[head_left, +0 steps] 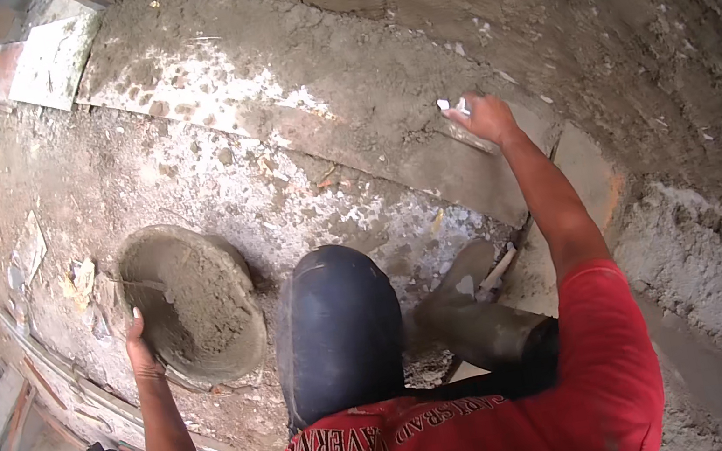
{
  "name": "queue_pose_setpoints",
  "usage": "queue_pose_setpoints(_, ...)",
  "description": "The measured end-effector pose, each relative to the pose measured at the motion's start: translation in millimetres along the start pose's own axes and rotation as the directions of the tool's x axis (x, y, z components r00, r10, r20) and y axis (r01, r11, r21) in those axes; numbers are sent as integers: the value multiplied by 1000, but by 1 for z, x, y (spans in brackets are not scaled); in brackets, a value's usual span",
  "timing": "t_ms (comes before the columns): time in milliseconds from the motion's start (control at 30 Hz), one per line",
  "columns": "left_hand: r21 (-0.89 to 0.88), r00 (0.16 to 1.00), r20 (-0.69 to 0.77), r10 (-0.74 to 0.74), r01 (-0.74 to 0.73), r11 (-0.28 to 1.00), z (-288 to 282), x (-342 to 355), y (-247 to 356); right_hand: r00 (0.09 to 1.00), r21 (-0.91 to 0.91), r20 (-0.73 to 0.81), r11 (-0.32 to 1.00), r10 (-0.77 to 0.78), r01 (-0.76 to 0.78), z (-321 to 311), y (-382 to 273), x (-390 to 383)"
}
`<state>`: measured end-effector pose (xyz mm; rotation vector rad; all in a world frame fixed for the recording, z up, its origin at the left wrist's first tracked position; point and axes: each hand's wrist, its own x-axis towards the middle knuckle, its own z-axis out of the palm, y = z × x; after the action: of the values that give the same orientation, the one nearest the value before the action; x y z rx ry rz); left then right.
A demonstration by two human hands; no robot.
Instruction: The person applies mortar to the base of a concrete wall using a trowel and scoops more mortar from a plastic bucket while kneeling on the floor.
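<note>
My left hand [141, 347] is at the left rim of a round basin [240, 268], with the thumb up along the edge and the other fingers mostly hidden. Grey wet mortar [202, 298] partly fills the basin, heaped toward its right side. Out to the right, my right hand [488, 118] is closed around the white handle of a trowel [444, 106]. The trowel lies low over a mortar-smeared board [365, 130] at the foot of the wall. Its blade is largely hidden beneath the hand.
A rough mortar-coated wall [554, 15] rises along the far and right side. My rubber boots [337, 324] stand between the basin and the board. Pale panels [56, 61] lie at the far left. Crumpled scraps [79, 281] and long strips [73, 375] lie left of the basin.
</note>
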<state>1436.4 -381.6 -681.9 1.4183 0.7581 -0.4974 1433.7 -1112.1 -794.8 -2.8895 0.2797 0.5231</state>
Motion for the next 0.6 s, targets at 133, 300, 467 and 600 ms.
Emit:
queue_pose_setpoints(133, -183, 999, 19, -45, 47, 982, 45, -28, 11, 977, 68, -58, 977, 206, -202, 1, -30, 12)
queue_pose_setpoints(300, -189, 998, -69, 13, -26, 982, 93, -19, 25, 971, -95, -179, 979, 161, -180, -57, -66, -8)
queue_pose_setpoints(467, -83, 995, -51, 81, -85, 993, 137, -26, 45, 986, -150, -139, 986, -88, 67, -112, -175, -40)
queue_pose_setpoints(600, -150, 993, -91, 74, -87, 985, 148, -24, 50, 571, -505, -302, 636, -763, 583, -86, -287, -73)
